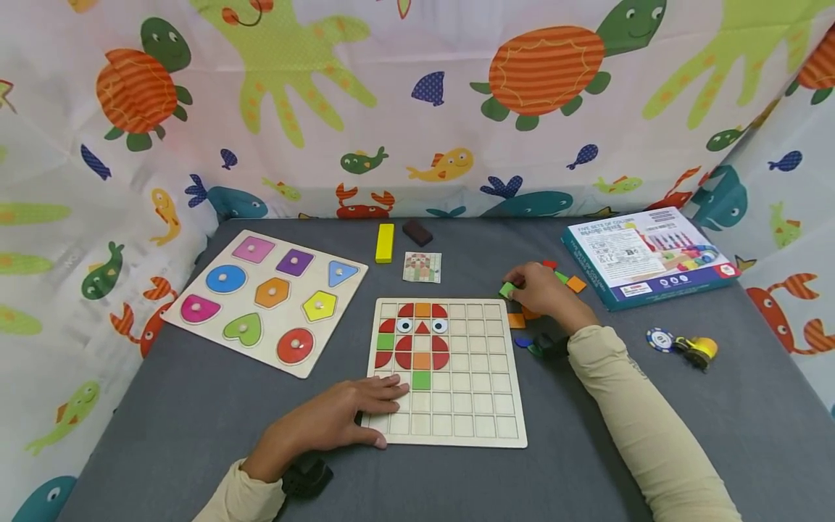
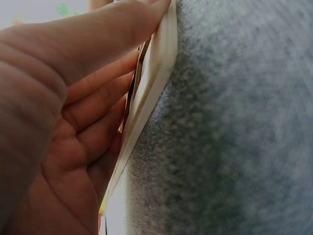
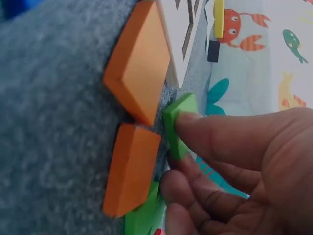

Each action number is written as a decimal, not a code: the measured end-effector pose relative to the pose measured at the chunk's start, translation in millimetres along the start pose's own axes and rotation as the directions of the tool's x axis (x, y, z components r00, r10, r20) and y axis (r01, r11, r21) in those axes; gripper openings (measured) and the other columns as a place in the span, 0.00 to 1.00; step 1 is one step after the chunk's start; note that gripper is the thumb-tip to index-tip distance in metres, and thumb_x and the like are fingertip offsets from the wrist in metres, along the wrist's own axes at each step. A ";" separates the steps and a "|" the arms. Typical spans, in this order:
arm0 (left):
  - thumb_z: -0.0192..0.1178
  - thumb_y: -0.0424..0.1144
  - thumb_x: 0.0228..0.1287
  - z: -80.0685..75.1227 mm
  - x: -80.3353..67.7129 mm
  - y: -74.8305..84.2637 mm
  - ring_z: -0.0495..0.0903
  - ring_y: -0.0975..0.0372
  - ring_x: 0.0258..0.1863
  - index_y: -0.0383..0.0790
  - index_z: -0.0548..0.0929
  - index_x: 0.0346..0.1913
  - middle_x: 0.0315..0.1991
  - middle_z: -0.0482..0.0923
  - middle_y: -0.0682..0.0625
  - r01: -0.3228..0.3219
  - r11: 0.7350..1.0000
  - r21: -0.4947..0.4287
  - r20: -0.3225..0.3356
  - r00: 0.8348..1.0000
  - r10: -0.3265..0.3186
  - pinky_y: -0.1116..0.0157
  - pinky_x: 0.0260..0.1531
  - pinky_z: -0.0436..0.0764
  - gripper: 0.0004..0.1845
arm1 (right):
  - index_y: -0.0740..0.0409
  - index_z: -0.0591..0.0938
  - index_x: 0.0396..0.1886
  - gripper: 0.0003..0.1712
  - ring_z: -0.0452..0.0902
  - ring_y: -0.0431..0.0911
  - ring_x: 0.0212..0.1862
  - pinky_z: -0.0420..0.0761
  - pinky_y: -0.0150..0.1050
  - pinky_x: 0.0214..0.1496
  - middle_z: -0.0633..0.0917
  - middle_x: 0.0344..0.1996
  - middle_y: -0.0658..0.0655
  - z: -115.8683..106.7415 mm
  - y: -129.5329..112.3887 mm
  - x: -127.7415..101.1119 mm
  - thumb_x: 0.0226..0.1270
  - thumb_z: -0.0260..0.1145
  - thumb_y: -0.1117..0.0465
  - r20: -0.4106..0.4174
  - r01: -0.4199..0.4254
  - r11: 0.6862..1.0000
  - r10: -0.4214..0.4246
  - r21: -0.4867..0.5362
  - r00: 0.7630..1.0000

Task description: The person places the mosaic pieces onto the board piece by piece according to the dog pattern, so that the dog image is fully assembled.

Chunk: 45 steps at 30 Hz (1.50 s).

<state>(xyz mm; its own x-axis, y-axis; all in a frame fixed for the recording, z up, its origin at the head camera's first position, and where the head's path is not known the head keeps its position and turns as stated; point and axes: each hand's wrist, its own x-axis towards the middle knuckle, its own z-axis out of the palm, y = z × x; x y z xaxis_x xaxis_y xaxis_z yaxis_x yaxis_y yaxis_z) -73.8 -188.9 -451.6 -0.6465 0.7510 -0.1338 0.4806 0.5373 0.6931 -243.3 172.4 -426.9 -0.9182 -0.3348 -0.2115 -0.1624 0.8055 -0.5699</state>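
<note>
A pale wooden grid board (image 1: 475, 406) lies on the grey cloth, with red, orange, green and eye-printed tiles in its upper left cells. My left hand (image 1: 342, 412) rests on the board's lower left part, fingers extended over the cells and thumb by the near edge. In the left wrist view the thumb (image 2: 112, 34) touches the board's edge (image 2: 146, 98). Beyond the board's upper right corner, my right hand (image 1: 544, 293) pinches a green square tile (image 3: 180, 120) between thumb and fingers. Orange tiles (image 3: 142, 66) lie beside that hand.
A shape puzzle board (image 1: 215, 312) lies at left. A small pattern card (image 1: 422, 267), a yellow block (image 1: 385, 243) and a dark brown block (image 1: 417, 233) are at the back. At right are a boxed set (image 1: 649, 254), a poker chip (image 1: 659, 339) and a yellow-black toy (image 1: 699, 351).
</note>
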 end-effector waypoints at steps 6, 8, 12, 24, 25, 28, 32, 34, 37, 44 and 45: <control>0.70 0.48 0.57 -0.4 -2.3 0.8 0.57 0.62 0.72 0.45 0.75 0.66 0.69 0.65 0.59 -0.007 1.000 0.002 -0.011 1.000 0.007 0.55 0.65 0.65 0.33 | 0.66 0.81 0.48 0.10 0.76 0.53 0.40 0.78 0.45 0.40 0.81 0.41 0.63 -1.3 -0.2 -7.2 0.71 0.59 0.68 -0.083 0.047 0.996 -0.040 0.080 0.996; 0.70 0.48 0.57 -0.7 -2.9 1.6 0.57 0.62 0.72 0.45 0.75 0.66 0.69 0.65 0.59 -0.007 1.000 0.007 -0.012 1.000 0.007 0.55 0.65 0.65 0.33 | 0.65 0.82 0.48 0.10 0.76 0.52 0.38 0.78 0.44 0.38 0.82 0.40 0.61 -0.9 -2.2 -10.8 0.72 0.59 0.67 -0.100 0.069 0.991 -0.057 0.117 0.993; 0.69 0.49 0.58 -0.9 -4.0 3.0 0.57 0.62 0.72 0.46 0.74 0.67 0.70 0.64 0.59 -0.001 1.000 0.022 -0.006 1.000 0.001 0.54 0.65 0.65 0.34 | 0.65 0.84 0.47 0.11 0.76 0.51 0.38 0.78 0.42 0.38 0.83 0.40 0.60 4.7 -11.4 -19.4 0.71 0.60 0.68 -0.099 0.147 0.974 -0.131 0.174 0.986; 0.68 0.50 0.59 -1.7 -3.6 3.5 0.55 0.62 0.72 0.46 0.73 0.67 0.70 0.63 0.59 0.010 1.000 0.027 0.016 1.000 -0.010 0.52 0.67 0.60 0.34 | 0.62 0.86 0.45 0.10 0.74 0.43 0.32 0.76 0.36 0.34 0.85 0.37 0.52 48.6 -45.7 -42.0 0.66 0.64 0.70 0.077 0.349 0.887 -0.387 0.301 0.919; 0.68 0.50 0.59 -2.0 -3.5 3.2 0.55 0.62 0.72 0.45 0.73 0.67 0.70 0.64 0.59 0.009 1.000 0.025 0.018 1.000 -0.010 0.52 0.67 0.59 0.34 | 0.62 0.86 0.44 0.10 0.75 0.43 0.33 0.77 0.36 0.35 0.85 0.38 0.51 51.5 -48.8 -44.3 0.66 0.64 0.70 0.089 0.356 0.880 -0.400 0.314 0.912; 0.68 0.50 0.59 -2.6 -2.8 2.1 0.55 0.61 0.72 0.45 0.73 0.67 0.70 0.64 0.59 0.006 1.000 0.021 0.020 1.000 -0.007 0.51 0.68 0.58 0.34 | 0.61 0.86 0.44 0.09 0.75 0.43 0.35 0.78 0.36 0.36 0.84 0.40 0.51 58.5 -58.5 -51.6 0.66 0.64 0.70 0.113 0.385 0.862 -0.441 0.329 0.891; 0.69 0.49 0.59 -3.5 -1.7 1.4 0.56 0.61 0.72 0.45 0.74 0.67 0.69 0.64 0.59 -0.003 1.000 0.020 0.018 1.000 0.002 0.51 0.67 0.58 0.33 | 0.59 0.87 0.42 0.08 0.76 0.41 0.34 0.79 0.36 0.37 0.84 0.36 0.50 67.8 -72.5 -59.3 0.65 0.66 0.70 0.145 0.422 0.843 -0.488 0.332 0.861; 0.69 0.49 0.58 -3.8 -1.1 1.4 0.56 0.61 0.72 0.44 0.75 0.66 0.69 0.64 0.59 -0.010 1.000 0.025 0.016 1.000 0.010 0.51 0.67 0.59 0.33 | 0.58 0.87 0.41 0.08 0.76 0.40 0.33 0.79 0.35 0.37 0.83 0.33 0.48 72.4 -79.2 -62.3 0.64 0.66 0.70 0.171 0.429 0.841 -0.500 0.329 0.849; 0.69 0.49 0.58 -3.9 -0.8 1.5 0.56 0.62 0.72 0.44 0.76 0.65 0.70 0.64 0.59 -0.019 0.999 0.031 0.014 1.000 0.019 0.52 0.67 0.59 0.32 | 0.58 0.87 0.40 0.07 0.76 0.38 0.33 0.79 0.34 0.38 0.82 0.31 0.45 78.8 -87.2 -66.6 0.64 0.67 0.69 0.213 0.441 0.834 -0.521 0.331 0.826; 0.69 0.49 0.58 -3.3 0.1 2.2 0.56 0.60 0.72 0.44 0.77 0.64 0.69 0.64 0.58 -0.026 0.999 0.042 0.007 1.000 0.025 0.51 0.67 0.59 0.31 | 0.58 0.87 0.41 0.08 0.76 0.36 0.33 0.79 0.33 0.38 0.82 0.30 0.44 93.9 -96.9 -71.0 0.64 0.67 0.70 0.267 0.433 0.831 -0.531 0.349 0.804; 0.69 0.49 0.58 -3.2 0.1 2.5 0.56 0.60 0.72 0.44 0.77 0.64 0.69 0.64 0.58 -0.024 0.999 0.042 0.007 1.000 0.023 0.51 0.67 0.58 0.31 | 0.58 0.87 0.40 0.08 0.76 0.36 0.33 0.79 0.33 0.37 0.82 0.30 0.44 95.7 -97.5 -71.6 0.63 0.67 0.70 0.264 0.431 0.835 -0.525 0.342 0.809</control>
<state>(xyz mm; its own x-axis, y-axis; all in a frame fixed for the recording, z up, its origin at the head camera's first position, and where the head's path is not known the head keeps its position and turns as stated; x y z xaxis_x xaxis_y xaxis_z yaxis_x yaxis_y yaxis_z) -74.6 -188.7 -447.6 -0.6309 0.7661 -0.1228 0.5202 0.5351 0.6656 -127.1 71.1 -432.3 -0.5625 -0.8228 -0.0814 -0.4077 0.3617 -0.8384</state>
